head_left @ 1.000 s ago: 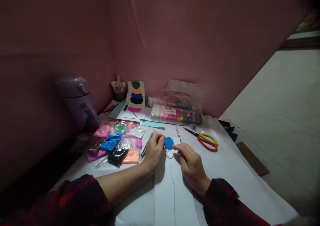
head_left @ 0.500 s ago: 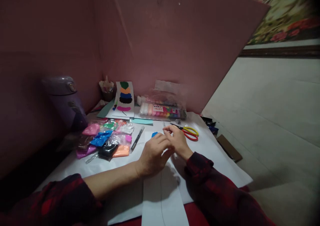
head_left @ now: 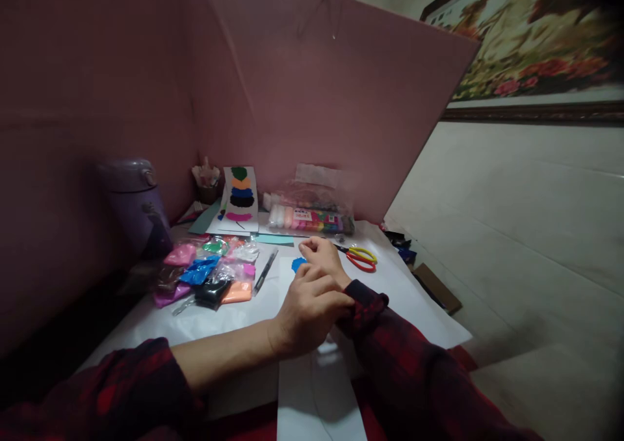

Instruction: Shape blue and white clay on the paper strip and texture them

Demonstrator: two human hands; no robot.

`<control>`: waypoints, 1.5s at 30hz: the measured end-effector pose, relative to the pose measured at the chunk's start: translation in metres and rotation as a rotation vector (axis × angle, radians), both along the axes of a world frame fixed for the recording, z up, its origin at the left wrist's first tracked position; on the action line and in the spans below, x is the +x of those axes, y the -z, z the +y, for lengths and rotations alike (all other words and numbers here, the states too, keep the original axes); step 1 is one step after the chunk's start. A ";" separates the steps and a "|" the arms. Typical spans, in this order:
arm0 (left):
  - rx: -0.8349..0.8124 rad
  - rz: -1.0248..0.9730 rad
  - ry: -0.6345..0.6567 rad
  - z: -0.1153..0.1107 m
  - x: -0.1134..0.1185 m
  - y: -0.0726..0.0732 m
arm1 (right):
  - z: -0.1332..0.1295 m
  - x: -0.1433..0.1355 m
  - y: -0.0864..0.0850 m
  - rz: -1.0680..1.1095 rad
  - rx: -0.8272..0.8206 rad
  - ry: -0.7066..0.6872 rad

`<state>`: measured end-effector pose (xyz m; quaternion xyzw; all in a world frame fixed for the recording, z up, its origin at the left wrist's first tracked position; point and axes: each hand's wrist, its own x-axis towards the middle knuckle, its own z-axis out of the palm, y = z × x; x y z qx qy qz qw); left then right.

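My left hand point(head_left: 312, 307) reaches across and has its fingers closed at the dark red-and-black sleeve cuff point(head_left: 363, 303) of my right arm. My right hand point(head_left: 324, 257) is just beyond it, over the paper, with its fingers curled in; what is inside them, if anything, is hidden. Beside both hands, a patch of blue clay point(head_left: 298, 264) shows near the top of a long white paper strip point(head_left: 319, 389). A thin curved line runs down that strip. Scissors point(head_left: 361, 257) with red and yellow handles lie just right of my right hand.
Bagged coloured clay point(head_left: 205, 275) is heaped at left, next to a pen point(head_left: 266, 272). Behind stand a purple bottle point(head_left: 139, 207), a card with colour patches point(head_left: 241, 197) and a clear pack of clay sticks point(head_left: 312, 218). A pink panel point(head_left: 312, 103) rises behind the table.
My left hand has moved from my right hand's fingers to my right sleeve cuff. My right hand has moved forward, and more of the blue clay shows. The view has tilted up slightly.
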<state>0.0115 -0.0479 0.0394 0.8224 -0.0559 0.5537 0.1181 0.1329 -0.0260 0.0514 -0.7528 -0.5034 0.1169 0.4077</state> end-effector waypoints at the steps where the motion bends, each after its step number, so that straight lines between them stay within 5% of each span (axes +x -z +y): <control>1: -0.007 -0.004 -0.005 0.000 0.000 -0.001 | 0.001 -0.001 0.000 0.014 0.016 -0.011; 6: -0.103 0.072 -0.004 -0.006 -0.009 -0.009 | 0.004 -0.002 0.000 0.063 0.081 -0.023; 16: -0.542 0.276 -0.008 -0.029 -0.025 -0.028 | -0.021 0.025 -0.015 0.111 0.187 0.061; 27: -0.202 0.213 -0.065 -0.070 0.005 -0.034 | -0.041 0.017 -0.028 0.177 0.256 0.081; 36: -0.669 0.381 0.029 -0.077 0.004 -0.041 | -0.055 0.038 -0.030 0.211 0.325 0.137; 45: -0.902 0.385 0.094 -0.093 0.020 -0.043 | -0.072 0.044 -0.037 0.165 0.408 0.196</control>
